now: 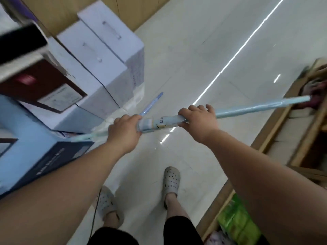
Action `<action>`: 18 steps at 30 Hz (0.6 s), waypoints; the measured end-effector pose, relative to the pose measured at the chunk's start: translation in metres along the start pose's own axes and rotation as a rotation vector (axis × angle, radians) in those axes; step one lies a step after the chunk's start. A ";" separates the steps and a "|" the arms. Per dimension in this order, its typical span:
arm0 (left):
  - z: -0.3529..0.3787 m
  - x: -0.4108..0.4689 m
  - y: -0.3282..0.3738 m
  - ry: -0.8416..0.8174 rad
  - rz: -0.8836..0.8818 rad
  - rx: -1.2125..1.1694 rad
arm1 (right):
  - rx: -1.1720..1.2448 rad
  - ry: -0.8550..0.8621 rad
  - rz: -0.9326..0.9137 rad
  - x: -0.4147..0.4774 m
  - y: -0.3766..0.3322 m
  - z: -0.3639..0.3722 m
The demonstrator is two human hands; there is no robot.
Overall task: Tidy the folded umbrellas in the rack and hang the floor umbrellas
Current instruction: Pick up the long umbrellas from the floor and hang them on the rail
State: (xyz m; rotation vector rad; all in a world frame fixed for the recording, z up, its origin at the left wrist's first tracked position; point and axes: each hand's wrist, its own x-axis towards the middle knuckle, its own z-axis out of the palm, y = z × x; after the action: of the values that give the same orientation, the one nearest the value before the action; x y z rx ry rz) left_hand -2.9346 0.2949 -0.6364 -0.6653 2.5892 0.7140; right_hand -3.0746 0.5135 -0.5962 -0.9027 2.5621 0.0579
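A long, light blue folded umbrella (247, 109) in a clear sleeve lies nearly level above the white floor, reaching from lower left to upper right. My left hand (123, 133) grips it near its handle end, and my right hand (200, 119) grips the wrapped canopy a little further along. The tip end (304, 99) reaches the wooden rack (290, 131) on the right. Another thin, bluish umbrella (152, 105) lies on the floor beyond my left hand, against the boxes; it is blurred.
White cardboard boxes (99, 55) and a blue box (31, 138) are stacked on the left. The wooden rack runs down the right side, with a green packet (235, 220) in its lower shelf. My feet in grey clogs (170, 181) stand on the glossy floor.
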 end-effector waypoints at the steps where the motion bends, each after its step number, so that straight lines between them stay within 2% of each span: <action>1: -0.029 -0.013 0.009 0.027 0.035 0.021 | 0.033 0.022 0.025 -0.017 -0.005 -0.022; 10: -0.247 -0.138 0.071 0.292 0.276 0.201 | 0.242 0.288 0.067 -0.138 -0.060 -0.190; 15: -0.336 -0.192 0.092 0.431 0.361 0.264 | 0.315 0.421 -0.058 -0.175 -0.079 -0.265; 18: -0.388 -0.216 0.106 0.573 0.422 0.324 | 0.398 0.427 -0.162 -0.182 -0.086 -0.308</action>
State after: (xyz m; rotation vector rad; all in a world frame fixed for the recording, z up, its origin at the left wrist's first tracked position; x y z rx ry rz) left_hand -2.8996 0.2336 -0.1850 -0.2377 3.3255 0.2064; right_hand -3.0102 0.4995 -0.2344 -1.0421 2.7106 -0.7385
